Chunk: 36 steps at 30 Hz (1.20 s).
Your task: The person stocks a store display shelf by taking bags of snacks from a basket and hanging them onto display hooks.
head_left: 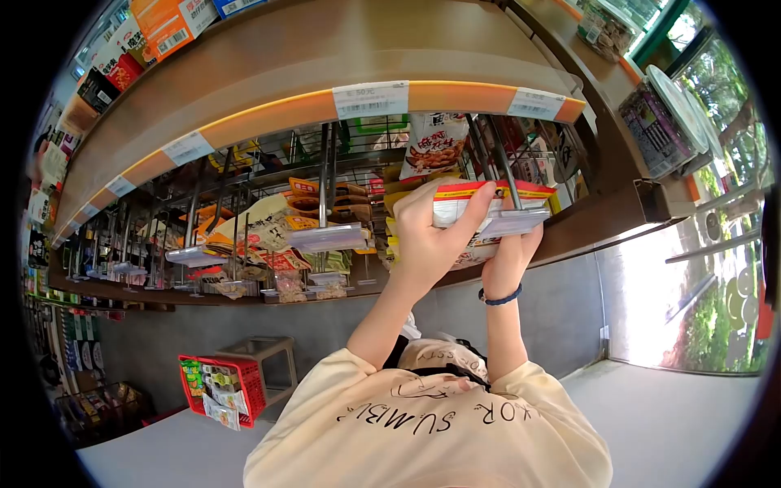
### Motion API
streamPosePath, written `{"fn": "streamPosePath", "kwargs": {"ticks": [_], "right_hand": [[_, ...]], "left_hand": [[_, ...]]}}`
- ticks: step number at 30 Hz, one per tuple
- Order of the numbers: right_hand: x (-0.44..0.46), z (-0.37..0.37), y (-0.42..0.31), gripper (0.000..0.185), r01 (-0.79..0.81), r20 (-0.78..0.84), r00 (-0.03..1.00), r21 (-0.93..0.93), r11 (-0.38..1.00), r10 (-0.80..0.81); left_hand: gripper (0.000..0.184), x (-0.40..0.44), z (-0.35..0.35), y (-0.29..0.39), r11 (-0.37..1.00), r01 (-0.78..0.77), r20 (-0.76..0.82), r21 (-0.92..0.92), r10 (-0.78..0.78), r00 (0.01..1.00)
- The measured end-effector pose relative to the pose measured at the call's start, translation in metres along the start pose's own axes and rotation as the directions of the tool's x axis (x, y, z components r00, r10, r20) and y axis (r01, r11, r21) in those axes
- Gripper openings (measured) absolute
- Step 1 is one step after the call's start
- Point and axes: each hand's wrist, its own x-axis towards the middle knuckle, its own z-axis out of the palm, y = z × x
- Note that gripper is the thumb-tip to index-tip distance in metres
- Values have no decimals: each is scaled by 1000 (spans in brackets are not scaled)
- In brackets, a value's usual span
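My left hand (pixel 429 236) is closed on a snack bag (pixel 457 211) with a red and yellow top edge, its thumb across the front. From below, my right hand (pixel 511 259), with a dark braided bracelet at the wrist, grips the lower part of the bag; its fingertips are partly hidden. A metal hook with a clear label holder (pixel 514 223) reaches out in front of the bag, between my hands. Whether the bag hangs on that hook I cannot tell. Just behind stands another snack bag (pixel 439 145), white and red with a picture of food.
Hanging bags (pixel 272 224) fill the hooks to the left. Overhead juts a shelf edge (pixel 268 120) with price labels. Plastic jars (pixel 663 122) stand at the right. On the left, a red basket (pixel 254 390) with packets is beside a stool (pixel 281 366).
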Motion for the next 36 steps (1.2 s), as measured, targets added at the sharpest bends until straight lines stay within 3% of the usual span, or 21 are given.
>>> {"fn": "streamPosePath", "kwargs": {"ticks": [6,11,13,14,17,18,21,22,23,25,27,29,31,34,36], "right_hand": [[6,8,0,21,-20,-72,997,99,995,27],[12,2,0,23,-41,18,999,114,993,39],[15,2,1,24,-42,49,998,14,999,41],[17,4,-1,24,-59,58,997,79,995,55],[22,5,-2,24,-26,136,991,150,988,5],[24,3,0,24,-24,138,990,154,988,3],[31,1,4,38,-104,289,955,116,988,66],[33,7,3,32,-90,214,975,142,986,58],[35,11,2,28,-76,140,989,168,983,53],[39,13,4,29,-35,148,989,142,989,14],[42,13,6,30,4,152,988,118,993,-22],[46,14,6,32,47,153,987,67,997,-56],[49,18,6,34,62,151,986,48,997,-69],[54,21,10,36,52,125,990,112,992,-66],[57,20,15,38,-4,145,989,154,988,-19]], "left_hand": [[9,-1,5,-5,997,67,-40,-26,-68,997],[12,-2,8,-6,996,85,-40,-21,-86,996],[21,-4,11,-2,981,155,-128,-112,-169,977],[39,-7,5,-8,991,136,-58,15,-135,989],[51,-20,12,-7,998,59,-125,-28,-62,990],[61,-27,10,-13,997,50,-76,66,-45,996],[70,-46,14,-25,997,56,-122,51,-49,991],[73,-48,10,-33,972,18,-84,235,2,996],[73,-51,9,-37,970,18,-95,242,5,996],[70,-45,10,-33,972,117,-27,205,-114,993],[65,-36,10,-33,964,110,-40,244,-104,994],[56,-27,11,-40,894,-47,-74,446,89,993],[56,-23,11,-40,896,-3,-78,445,42,996],[57,-16,13,-50,912,-106,-71,396,146,987],[57,-13,14,-56,921,-85,-78,381,123,989]]}}
